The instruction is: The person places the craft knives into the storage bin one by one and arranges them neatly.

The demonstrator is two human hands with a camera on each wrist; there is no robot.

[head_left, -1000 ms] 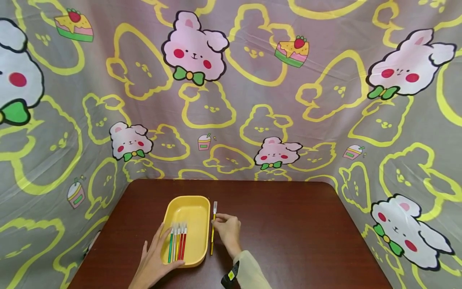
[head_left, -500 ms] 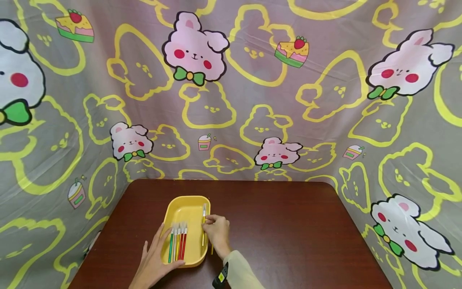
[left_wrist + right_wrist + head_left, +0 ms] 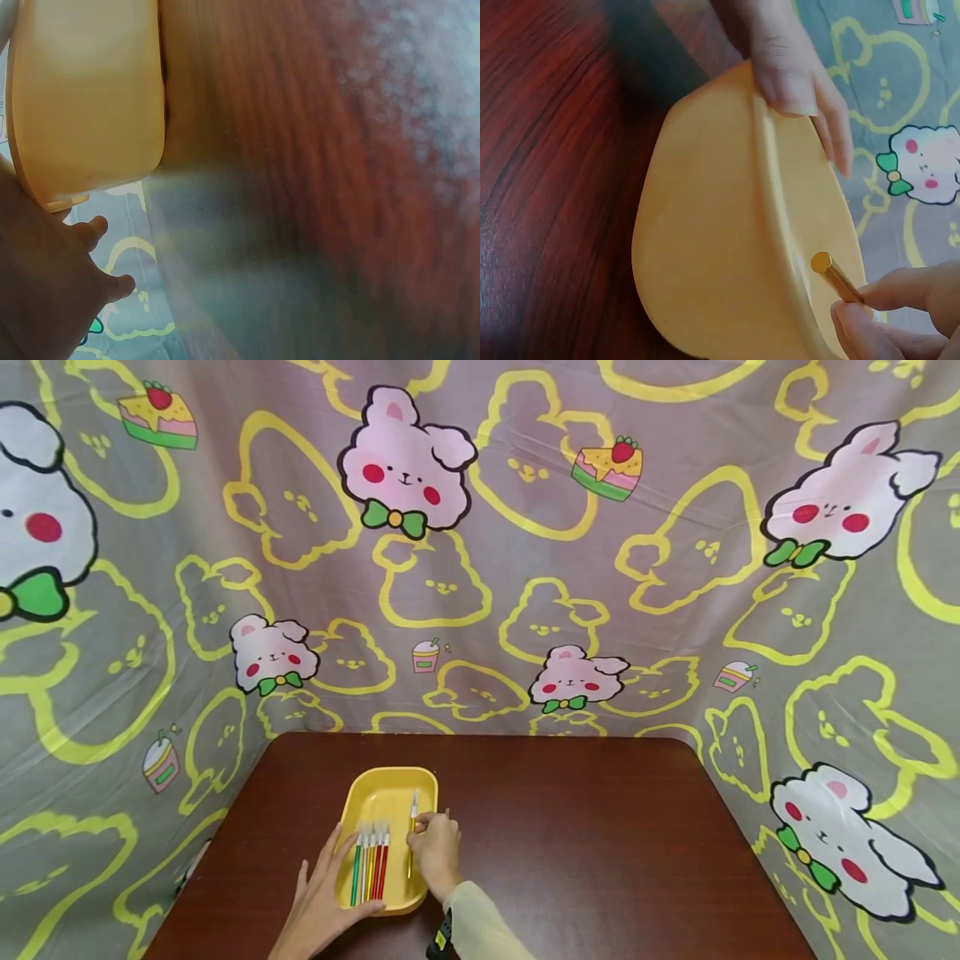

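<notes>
My right hand (image 3: 437, 847) pinches a gold craft knife (image 3: 412, 824) with a clear cap between thumb and fingers. It is over the right part of the yellow tray (image 3: 397, 906), its capped end pointing away from me. From the right wrist view, the knife's round gold butt (image 3: 822, 262) shows above the rim. At the tray's near left corner, my left hand (image 3: 318, 897) holds the rim, thumb on the near edge and fingers along the left side. Several craft knives (image 3: 371, 868) in green, silver, gold and red lie side by side in the tray's left half, caps facing away.
A dark brown wooden table (image 3: 585, 835) carries the tray left of its middle. Patterned cloth (image 3: 480, 568) with rabbit drawings encloses the back and both sides. A dark wrist device (image 3: 440, 939) sits at my right cuff.
My right hand has lifted the gold craft knife from the table beside the tray and carried it left over the rim. My left hand has stayed at the tray's corner.
</notes>
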